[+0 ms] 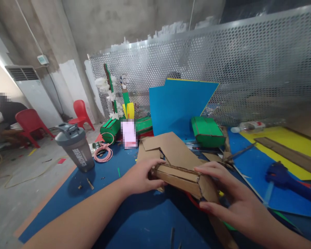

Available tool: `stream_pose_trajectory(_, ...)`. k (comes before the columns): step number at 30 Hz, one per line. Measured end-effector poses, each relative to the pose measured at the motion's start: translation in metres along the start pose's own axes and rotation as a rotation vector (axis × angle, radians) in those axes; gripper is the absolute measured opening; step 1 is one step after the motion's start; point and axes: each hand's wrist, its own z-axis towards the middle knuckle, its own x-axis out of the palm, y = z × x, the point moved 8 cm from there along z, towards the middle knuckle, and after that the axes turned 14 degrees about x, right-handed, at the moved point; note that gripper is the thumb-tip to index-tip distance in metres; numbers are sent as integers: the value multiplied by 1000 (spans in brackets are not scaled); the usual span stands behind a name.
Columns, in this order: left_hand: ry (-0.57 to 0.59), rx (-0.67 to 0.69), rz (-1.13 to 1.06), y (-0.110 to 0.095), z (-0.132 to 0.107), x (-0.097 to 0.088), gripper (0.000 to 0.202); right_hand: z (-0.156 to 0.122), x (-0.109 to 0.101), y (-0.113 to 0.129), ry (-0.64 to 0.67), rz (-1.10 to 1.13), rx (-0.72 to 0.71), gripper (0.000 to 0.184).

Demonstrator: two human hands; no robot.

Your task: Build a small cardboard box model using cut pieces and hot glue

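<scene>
A small brown cardboard box (180, 178) with rough, dark-lined edges is held between my two hands above the blue tabletop (142, 218). My left hand (143, 175) grips its left end, thumb below and fingers on top. Around the right end closes my right hand (228, 193), fingertips on the top edge and thumb low on the side. Behind the box lies a flat cut cardboard sheet (175, 148). Something red shows under the box, mostly hidden.
A grey shaker bottle (76, 148) and a coiled pink cable (103, 153) stand left. Green boxes (208, 131) and a blue board (181, 103) are at the back, before a perforated metal screen (248, 62). To the right lie a blue glue gun (287, 180) and a plastic bottle (254, 126).
</scene>
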Motion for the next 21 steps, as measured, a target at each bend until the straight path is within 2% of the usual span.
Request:
stream_pose_trajectory(4,-13,5,12,2,0,0,73,2,3,3,23,-3,0,50)
stream_pose_trajectory(14,-52,-12,-49,2,0,-2,76,1,0,3,-30,49,-3,49)
stream_pose_trajectory(18,-83,-54,-112,5,0,-4,77,-1,-4,-6,-73,83,29,46)
stream_pose_trajectory(21,-138,-54,-105,5,0,-9,75,-3,-4,-23,-62,171,144,44)
